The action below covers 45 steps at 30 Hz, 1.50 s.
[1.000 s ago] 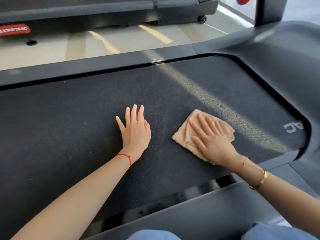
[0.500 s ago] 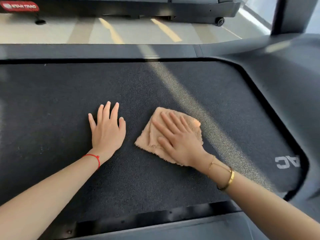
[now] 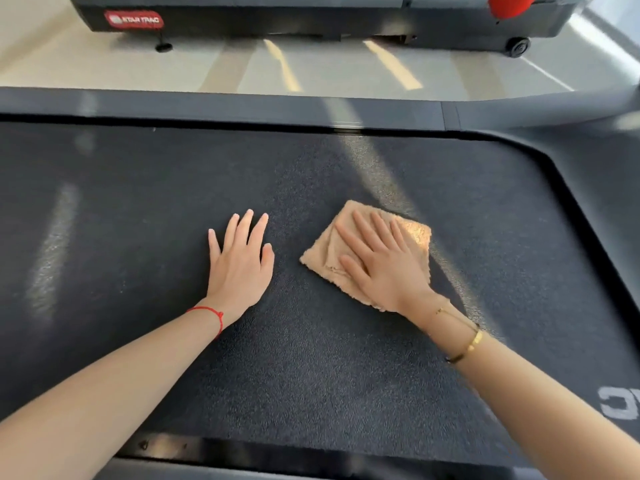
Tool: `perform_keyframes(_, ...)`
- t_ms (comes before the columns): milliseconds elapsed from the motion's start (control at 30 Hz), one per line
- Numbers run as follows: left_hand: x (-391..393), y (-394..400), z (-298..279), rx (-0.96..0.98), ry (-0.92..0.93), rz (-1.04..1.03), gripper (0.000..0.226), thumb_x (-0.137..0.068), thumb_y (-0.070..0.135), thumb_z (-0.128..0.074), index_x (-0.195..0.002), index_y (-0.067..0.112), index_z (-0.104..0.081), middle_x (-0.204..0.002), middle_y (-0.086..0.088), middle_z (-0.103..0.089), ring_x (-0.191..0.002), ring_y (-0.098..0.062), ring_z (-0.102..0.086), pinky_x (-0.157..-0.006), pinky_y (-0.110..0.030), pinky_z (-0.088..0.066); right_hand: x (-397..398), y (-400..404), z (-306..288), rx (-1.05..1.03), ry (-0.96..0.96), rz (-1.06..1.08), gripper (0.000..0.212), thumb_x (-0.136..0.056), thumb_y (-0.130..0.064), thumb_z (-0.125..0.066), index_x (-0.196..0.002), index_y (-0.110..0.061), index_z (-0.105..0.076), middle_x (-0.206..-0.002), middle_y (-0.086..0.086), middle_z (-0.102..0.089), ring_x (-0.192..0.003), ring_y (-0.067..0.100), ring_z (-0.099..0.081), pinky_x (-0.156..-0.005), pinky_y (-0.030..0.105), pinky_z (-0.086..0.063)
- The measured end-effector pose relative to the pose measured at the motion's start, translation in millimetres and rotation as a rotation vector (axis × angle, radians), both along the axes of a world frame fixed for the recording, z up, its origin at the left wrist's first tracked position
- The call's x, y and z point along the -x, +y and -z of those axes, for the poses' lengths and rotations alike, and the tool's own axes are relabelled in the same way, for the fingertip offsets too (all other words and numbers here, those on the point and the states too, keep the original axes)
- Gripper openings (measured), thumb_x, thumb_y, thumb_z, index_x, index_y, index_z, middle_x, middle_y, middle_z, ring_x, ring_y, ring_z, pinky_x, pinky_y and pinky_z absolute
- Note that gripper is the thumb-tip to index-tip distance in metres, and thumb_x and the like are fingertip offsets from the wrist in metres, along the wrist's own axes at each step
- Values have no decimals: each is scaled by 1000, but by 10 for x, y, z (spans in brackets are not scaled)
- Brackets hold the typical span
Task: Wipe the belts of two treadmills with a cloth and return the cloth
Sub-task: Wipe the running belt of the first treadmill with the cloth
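A dark textured treadmill belt (image 3: 311, 375) fills most of the view. On it lies a folded tan cloth (image 3: 417, 233), right of centre. My right hand (image 3: 381, 265) presses flat on the cloth with straight, spread fingers. My left hand (image 3: 240, 261) rests flat on the bare belt about a hand's width to the left of the cloth, fingers straight and holding nothing. A second treadmill (image 3: 311, 15) with a red label stands across the floor at the top.
The belt's far side rail (image 3: 221, 107) runs across the view, and the motor cover (image 3: 595, 161) curves round at the right. A near rail edge (image 3: 242, 459) lies below. A pale floor strip (image 3: 346, 67) separates the two treadmills. A red object (image 3: 509, 3) hangs at the top right.
My right hand has slid the cloth leftwards along the belt, away from the white logo. My left hand has shifted left with it, and the view has tilted up.
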<state>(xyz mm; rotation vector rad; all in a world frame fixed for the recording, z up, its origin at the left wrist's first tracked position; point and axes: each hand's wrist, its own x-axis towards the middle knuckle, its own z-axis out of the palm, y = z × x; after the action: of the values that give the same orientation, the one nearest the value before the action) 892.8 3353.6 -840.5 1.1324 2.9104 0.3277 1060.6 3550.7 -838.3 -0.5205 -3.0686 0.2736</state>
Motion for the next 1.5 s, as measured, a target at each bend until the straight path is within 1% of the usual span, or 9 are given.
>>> perform_keyframes(167, 140, 166, -6, -40, -69, -56, 55, -104, 35, -27, -158, 26, -18, -165, 0, -14, -153, -20, -4, -122, -58, -3, 210, 532, 45, 25, 3, 175, 59, -101, -57, -12, -157, -39, -4, -166, -4, 7, -152, 25, 11, -122, 43, 12)
perform_keyframes(367, 160, 226, 122, -34, 4, -62, 58, -102, 36, -24, -158, 26, -15, -165, -1, -14, -153, -22, -5, -120, -61, -4, 1191, 1189, -53, 60, -70, 397, 62, -102, -55, -10, -158, -32, 0, -166, 2, 7, -151, 29, 13, -121, 46, 12)
perform_keyframes(600, 154, 248, 143, -14, 43, -77, 59, -99, 38, -22, -158, 27, -16, -164, 0, -17, -152, -22, -8, -119, -63, -8, 1891, 646, -44, -6, -51, 32, 59, -102, -55, -10, -157, -36, -3, -166, -2, 4, -151, 30, 12, -122, 47, 12)
perform_keyframes(733, 140, 230, 133, 3, 48, -69, 59, -100, 39, -20, -158, 28, -14, -165, 0, -15, -153, -21, -7, -120, -62, -8, 1522, 925, 29, 36, -58, 40, 61, -100, -60, -9, -156, -40, 1, -166, -2, 7, -152, 29, 13, -122, 46, 10)
perform_keyframes(833, 121, 237, 124, -2, 43, -68, 58, -101, 37, -22, -158, 27, -15, -165, 0, -15, -153, -22, -8, -120, -62, -7, 1066, 1390, 9, -86, -55, 309, 64, -98, -62, -6, -157, -36, -1, -166, 3, -2, -152, 30, 2, -123, 47, 2)
perform_keyframes(900, 112, 245, 114, -5, 36, -74, 58, -102, 36, -24, -158, 27, -16, -165, 0, -15, -153, -22, -8, -119, -62, -7, 848, 1520, -29, -43, -74, 418, 64, -99, -60, -7, -157, -33, -1, -166, 2, 3, -152, 29, 8, -123, 47, 5)
perform_keyframes(1133, 100, 239, 93, -30, -2, -72, 56, -103, 33, -29, -157, 26, -19, -165, -1, -15, -153, -23, -6, -119, -64, -4, 311, 527, -29, 40, -48, 132, 60, -102, -55, -13, -158, -36, -3, -166, -2, 9, -151, 31, 16, -119, 46, 17)
perform_keyframes(1300, 48, 215, 29, -59, 8, -44, 53, -104, 27, -32, -156, 21, -25, -164, -4, -21, -153, -24, -9, -120, -62, -5, -432, -179, -64, 2, -21, -60, 58, -102, -57, -12, -157, -39, -4, -166, -7, 5, -152, 24, 14, -123, 46, 10)
perform_keyframes(1500, -326, 206, 37, -50, -25, 54, 55, -103, 31, -32, -157, 25, -21, -165, -1, -17, -153, -22, -8, -121, -59, -4, -894, 122, -60, 23, -61, 238, 62, -98, -62, -9, -156, -41, -3, -166, -6, 8, -152, 24, 13, -122, 43, 11)
